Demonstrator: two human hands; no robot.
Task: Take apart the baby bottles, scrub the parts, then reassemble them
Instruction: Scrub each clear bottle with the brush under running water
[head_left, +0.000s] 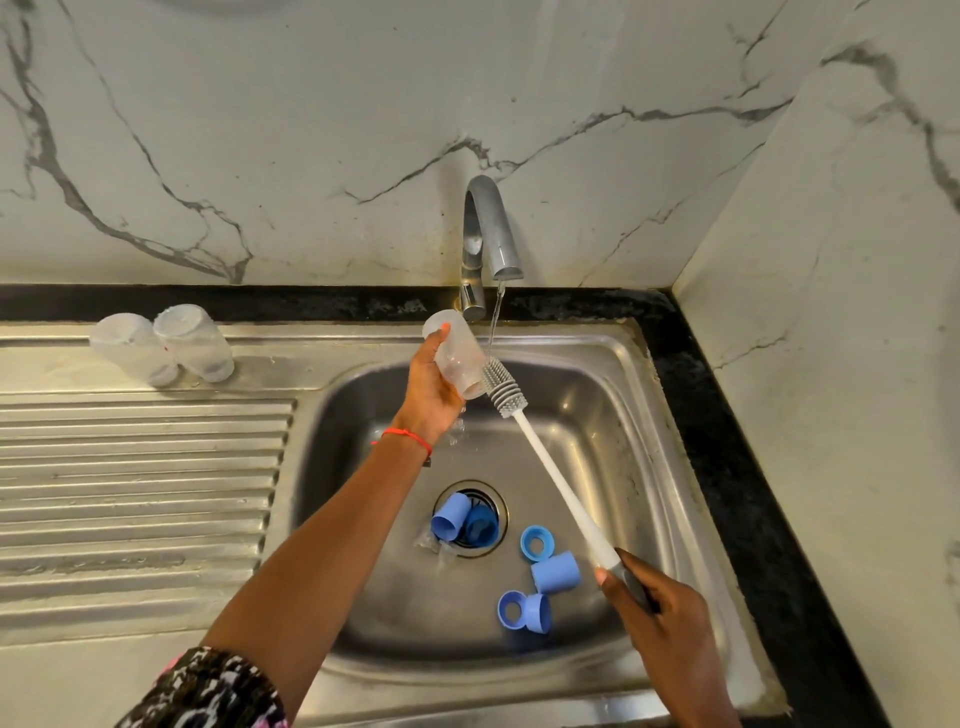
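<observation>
My left hand (428, 387) grips a clear bottle body (457, 353) over the sink, tilted with its mouth toward the lower right. My right hand (657, 618) holds the grey grip of a long white bottle brush (558, 478). The brush's grey bristle head (501, 384) lies at the bottle's mouth, under a thin stream from the tap (491, 234). In the basin lie blue caps (555, 571) and blue collar rings (536, 543), two of them on the drain (470, 519). Two more clear bottle bodies (166, 345) stand upside down on the draining board.
The steel sink basin (670, 415) has a ribbed draining board (135, 467) to its left. A black counter edge (727, 415) and marble walls close in the back and right side. A clear teat-like piece (431, 543) lies beside the drain.
</observation>
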